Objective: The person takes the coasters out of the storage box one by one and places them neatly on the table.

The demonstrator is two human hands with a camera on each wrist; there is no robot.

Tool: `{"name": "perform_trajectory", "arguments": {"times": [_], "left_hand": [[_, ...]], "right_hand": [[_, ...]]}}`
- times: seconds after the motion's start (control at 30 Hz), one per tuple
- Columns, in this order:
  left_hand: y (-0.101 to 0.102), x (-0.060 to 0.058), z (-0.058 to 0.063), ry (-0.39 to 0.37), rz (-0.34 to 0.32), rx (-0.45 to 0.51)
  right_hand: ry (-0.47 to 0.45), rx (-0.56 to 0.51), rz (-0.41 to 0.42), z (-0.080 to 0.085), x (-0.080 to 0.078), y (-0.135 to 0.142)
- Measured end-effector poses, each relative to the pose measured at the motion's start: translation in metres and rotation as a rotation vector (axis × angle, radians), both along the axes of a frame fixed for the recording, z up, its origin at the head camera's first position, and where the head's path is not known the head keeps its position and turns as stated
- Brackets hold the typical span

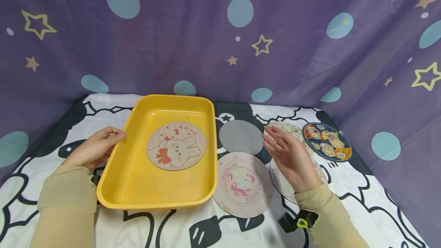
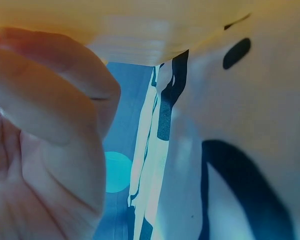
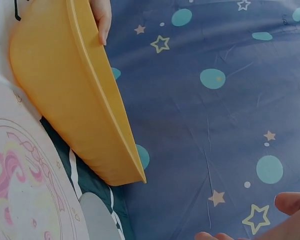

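A yellow tray [image 1: 155, 196] stands left of centre, and a round pink mat with a bunny [image 1: 177, 146] lies inside it. My left hand [image 1: 98, 146] grips the tray's left rim, thumb on top and fingers curled below; in the left wrist view those fingers [image 2: 65, 95] are close under the yellow edge. On the other side, my right hand [image 1: 291, 156] is held with fingers extended and nothing in it. It overlaps a pale patterned round mat [image 1: 284, 181] and a greenish one [image 1: 286, 126], partly hiding both. Left of it lies a pink pony mat [image 1: 242, 185].
A plain grey disc [image 1: 241, 137] lies behind the pony mat, right beside the tray. A dark blue round mat with cartoon figures [image 1: 327, 142] is at the far right. The table has a black-and-white cloth [image 1: 365, 206], and a purple curtain [image 1: 193, 56] hangs behind it.
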State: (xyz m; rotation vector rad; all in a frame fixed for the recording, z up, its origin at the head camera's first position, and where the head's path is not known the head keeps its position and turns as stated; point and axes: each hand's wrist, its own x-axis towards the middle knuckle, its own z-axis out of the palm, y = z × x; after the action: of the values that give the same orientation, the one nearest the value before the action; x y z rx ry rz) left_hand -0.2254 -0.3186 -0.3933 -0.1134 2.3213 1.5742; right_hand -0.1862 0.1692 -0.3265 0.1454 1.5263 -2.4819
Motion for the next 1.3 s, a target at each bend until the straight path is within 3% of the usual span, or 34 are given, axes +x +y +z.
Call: {"name": "perform_trajectory", "arguments": {"times": [1.3], "left_hand": [[0.001,0.0,0.0,-0.004,0.031,-0.009]], "right_hand": [[0.062,0.117,0.073,-0.002,-0.022,-0.063]]}}
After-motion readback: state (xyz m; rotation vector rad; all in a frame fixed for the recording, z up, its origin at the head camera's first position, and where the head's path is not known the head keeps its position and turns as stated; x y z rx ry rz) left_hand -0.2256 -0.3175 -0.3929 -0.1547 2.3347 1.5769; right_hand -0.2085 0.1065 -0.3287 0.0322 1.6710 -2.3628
